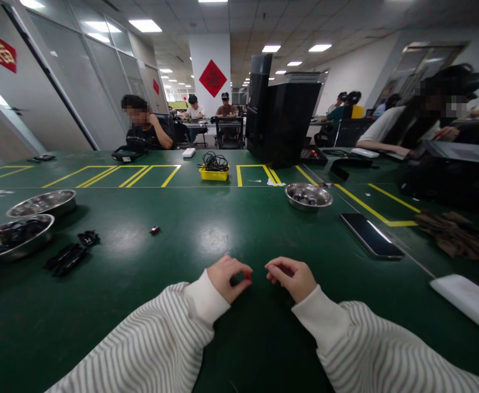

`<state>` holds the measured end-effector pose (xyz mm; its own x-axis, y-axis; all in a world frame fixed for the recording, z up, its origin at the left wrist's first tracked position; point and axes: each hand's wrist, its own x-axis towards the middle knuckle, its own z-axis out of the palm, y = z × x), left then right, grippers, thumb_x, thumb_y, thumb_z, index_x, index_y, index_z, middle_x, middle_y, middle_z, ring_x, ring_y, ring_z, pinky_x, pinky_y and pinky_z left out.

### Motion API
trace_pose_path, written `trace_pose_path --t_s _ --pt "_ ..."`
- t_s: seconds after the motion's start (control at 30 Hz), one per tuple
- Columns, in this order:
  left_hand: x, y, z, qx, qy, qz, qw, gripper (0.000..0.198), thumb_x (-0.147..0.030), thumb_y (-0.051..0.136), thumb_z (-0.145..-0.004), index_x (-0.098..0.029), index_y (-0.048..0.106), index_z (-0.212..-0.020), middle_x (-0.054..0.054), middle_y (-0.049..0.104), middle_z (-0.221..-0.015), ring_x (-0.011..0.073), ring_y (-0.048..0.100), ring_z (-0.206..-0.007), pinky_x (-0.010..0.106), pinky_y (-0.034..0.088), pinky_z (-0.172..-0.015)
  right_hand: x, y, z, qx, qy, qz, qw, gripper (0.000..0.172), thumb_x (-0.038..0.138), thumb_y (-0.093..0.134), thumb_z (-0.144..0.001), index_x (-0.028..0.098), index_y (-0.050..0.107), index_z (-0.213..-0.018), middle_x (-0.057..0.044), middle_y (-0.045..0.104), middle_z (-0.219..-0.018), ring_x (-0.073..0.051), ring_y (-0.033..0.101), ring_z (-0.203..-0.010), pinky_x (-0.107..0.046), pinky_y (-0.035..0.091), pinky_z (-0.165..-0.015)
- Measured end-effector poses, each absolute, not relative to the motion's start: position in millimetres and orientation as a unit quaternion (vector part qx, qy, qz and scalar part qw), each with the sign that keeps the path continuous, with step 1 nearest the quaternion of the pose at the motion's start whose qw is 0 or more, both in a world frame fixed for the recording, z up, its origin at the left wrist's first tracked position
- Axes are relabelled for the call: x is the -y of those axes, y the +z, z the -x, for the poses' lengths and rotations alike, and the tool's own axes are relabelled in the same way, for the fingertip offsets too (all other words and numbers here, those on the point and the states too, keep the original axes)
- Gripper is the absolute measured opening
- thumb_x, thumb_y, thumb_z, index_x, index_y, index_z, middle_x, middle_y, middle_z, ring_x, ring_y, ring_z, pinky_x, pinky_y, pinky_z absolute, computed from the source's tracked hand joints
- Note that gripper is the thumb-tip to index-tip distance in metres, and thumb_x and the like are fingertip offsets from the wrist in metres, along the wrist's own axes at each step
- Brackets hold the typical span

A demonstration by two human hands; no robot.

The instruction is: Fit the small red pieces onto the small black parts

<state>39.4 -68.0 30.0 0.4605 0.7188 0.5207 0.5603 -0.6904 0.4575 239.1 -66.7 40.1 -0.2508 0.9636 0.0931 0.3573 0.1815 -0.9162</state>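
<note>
My left hand [228,277] rests on the green table [231,229] near its front edge, fingers curled in a pinch on a small red piece [248,277]. Just to its right, my right hand [291,277] lies with its fingers curled inward; what it holds, if anything, is hidden. Both arms wear striped sleeves with white cuffs. Another small red and black part [154,230] lies on the table further out to the left.
Two steel bowls [26,218] and black plastic parts [65,257] sit at the left. A third steel bowl [308,195], a phone [371,234] and a white object [466,303] lie at the right. A yellow tray of cables [213,170], a black box [278,123] and seated people are beyond.
</note>
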Motion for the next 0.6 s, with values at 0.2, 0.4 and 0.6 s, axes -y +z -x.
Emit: trace_pose_path --t_s 0.2,0.4,0.6 --pt "73 24 -56 -0.360 0.282 -0.874 0.166 0.020 -0.018 0.062 -0.066 -0.019 0.057 -0.085 0.000 0.065 -0.074 0.0131 0.054 -0.066 0.028 0.043 -0.066 63 35 -240 0.671 0.409 0.487 0.382 0.020 0.032 0.053 -0.074 0.015 0.063 -0.073 -0.003 0.065 -0.059 -0.012 0.060 -0.050 -0.019 0.045 -0.040" --pt "70 23 -48 -0.389 0.282 -0.868 0.128 0.034 -0.041 0.064 -0.062 -0.018 0.060 -0.087 0.005 0.062 -0.081 0.0175 0.053 -0.074 0.031 0.044 -0.067 66 39 -240 0.702 0.389 0.479 0.356 0.019 0.031 0.052 -0.075 0.015 0.063 -0.075 -0.003 0.065 -0.062 -0.013 0.060 -0.052 -0.022 0.048 -0.048" --pt "35 33 23 -0.596 0.267 -0.749 -0.108 0.040 -0.039 0.057 -0.068 -0.017 0.058 -0.101 0.011 0.053 -0.111 0.0325 0.039 -0.103 0.048 0.034 -0.083 70 41 -238 0.766 0.324 0.457 0.315 0.018 0.026 0.051 -0.075 0.016 0.065 -0.075 -0.004 0.066 -0.066 -0.013 0.058 -0.053 -0.023 0.046 -0.048"
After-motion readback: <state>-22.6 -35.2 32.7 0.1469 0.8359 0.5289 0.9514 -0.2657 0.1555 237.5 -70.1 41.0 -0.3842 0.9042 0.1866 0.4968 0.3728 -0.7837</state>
